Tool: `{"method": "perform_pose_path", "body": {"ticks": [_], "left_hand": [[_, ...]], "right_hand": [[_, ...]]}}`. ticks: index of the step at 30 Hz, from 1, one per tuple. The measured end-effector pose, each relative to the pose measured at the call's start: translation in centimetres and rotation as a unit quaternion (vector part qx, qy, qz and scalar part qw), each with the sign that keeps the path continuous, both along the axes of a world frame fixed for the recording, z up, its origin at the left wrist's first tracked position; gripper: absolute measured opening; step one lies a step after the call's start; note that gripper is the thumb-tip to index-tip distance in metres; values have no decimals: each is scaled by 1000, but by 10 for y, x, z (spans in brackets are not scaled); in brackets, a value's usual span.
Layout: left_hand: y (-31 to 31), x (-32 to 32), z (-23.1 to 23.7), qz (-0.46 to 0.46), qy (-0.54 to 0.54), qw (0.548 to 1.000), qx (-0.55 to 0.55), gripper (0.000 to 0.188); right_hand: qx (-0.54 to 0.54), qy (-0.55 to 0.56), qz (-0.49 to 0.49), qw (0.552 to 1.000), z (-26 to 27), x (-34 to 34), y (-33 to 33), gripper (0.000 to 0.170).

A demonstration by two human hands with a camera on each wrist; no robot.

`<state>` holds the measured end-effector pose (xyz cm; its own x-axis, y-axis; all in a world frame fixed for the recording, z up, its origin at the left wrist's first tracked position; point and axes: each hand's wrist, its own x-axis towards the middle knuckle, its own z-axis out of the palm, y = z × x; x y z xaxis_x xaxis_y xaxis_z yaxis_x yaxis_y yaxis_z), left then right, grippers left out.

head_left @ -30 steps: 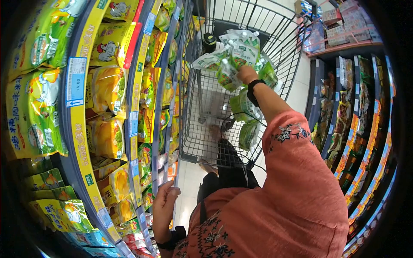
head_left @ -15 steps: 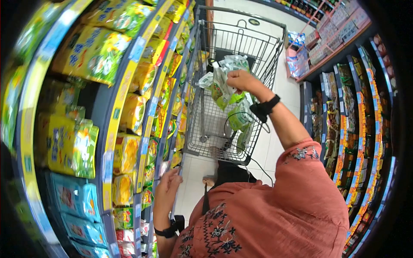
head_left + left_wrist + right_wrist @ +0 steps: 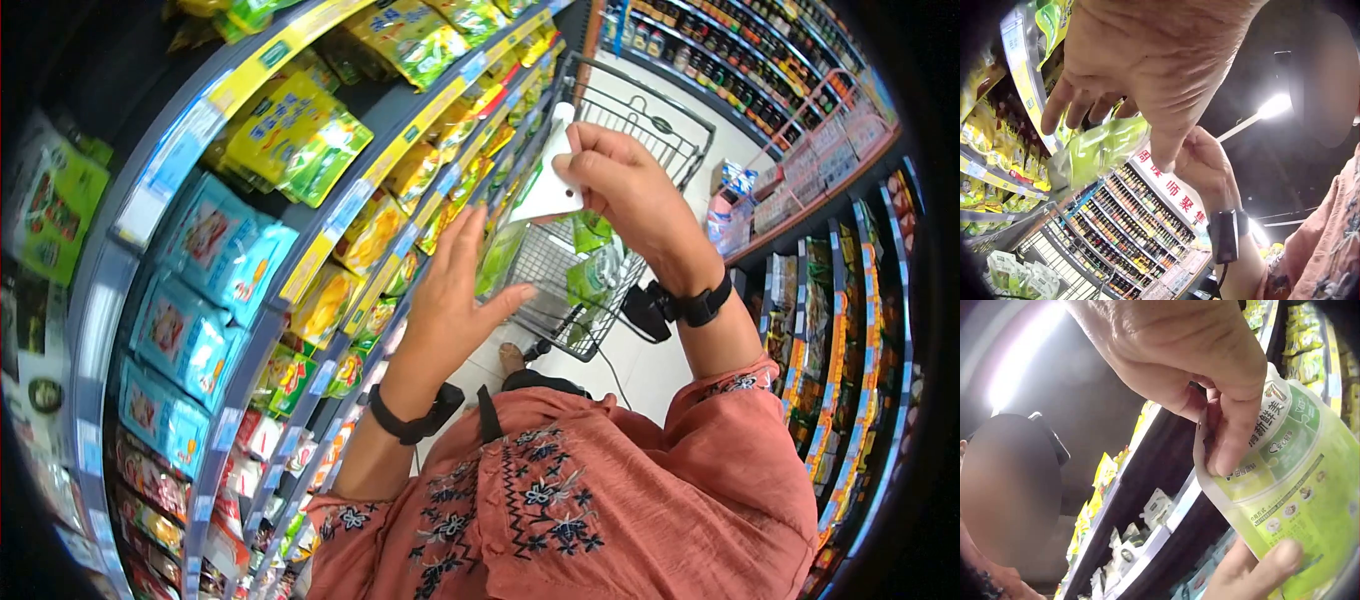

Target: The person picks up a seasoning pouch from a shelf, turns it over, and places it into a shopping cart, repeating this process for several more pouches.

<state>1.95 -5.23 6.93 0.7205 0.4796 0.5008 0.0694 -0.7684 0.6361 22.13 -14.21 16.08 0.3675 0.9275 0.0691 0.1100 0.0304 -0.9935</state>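
Observation:
My right hand (image 3: pixel 645 195) pinches a green-and-white spouted pouch (image 3: pixel 548 185) near its upper corner, thumb and fingertips on the edge. In the right wrist view the pouch (image 3: pixel 1310 481) shows printed text and a translucent light-green lower part. My left hand (image 3: pixel 445 310) is held up beside it, fingers extended and thumb apart. The left thumb (image 3: pixel 1279 562) overlaps the pouch's lower part in that view. Seen from the left wrist, the pouch (image 3: pixel 1100 153) lies just beyond the left fingers. More green pouches (image 3: pixel 597 275) lie in the wire shopping cart (image 3: pixel 545 255) below.
Close on the left runs a shelf with blue packets (image 3: pixel 185 330) and yellow-green bags (image 3: pixel 300 130). Shelves of packaged goods (image 3: pixel 800 350) line the right side. A pink wire rack (image 3: pixel 800 150) stands beyond the cart, with bottle shelves (image 3: pixel 720 85) behind it.
My right hand has lifted the pouch out of the cart, up and towards me. The left hand has risen towards it from low beside the shelf. The view has turned left.

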Motion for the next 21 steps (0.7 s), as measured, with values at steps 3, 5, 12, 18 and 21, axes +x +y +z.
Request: {"method": "perform_pose_path", "body": {"ticks": [3,5,12,18,21], "left_hand": [[-2,-22,-2,20,13,995,-99,64],[-1,-36,-12,51,0,988,-142,51],[-4,-90,1,-39,-180,868,-461,39],[-10,-124,12,-51,-243,803,-541,44],[-13,-134,16,-41,-264,799,-538,45]], "right_hand": [[35,22,61,997,0,-33,5,21],[47,-7,106,993,4,-46,7,21],[190,-42,59,979,22,-59,16,27],[83,-53,136,986,-11,-70,15,34],[5,-37,215,976,-25,-84,12,41]]}}
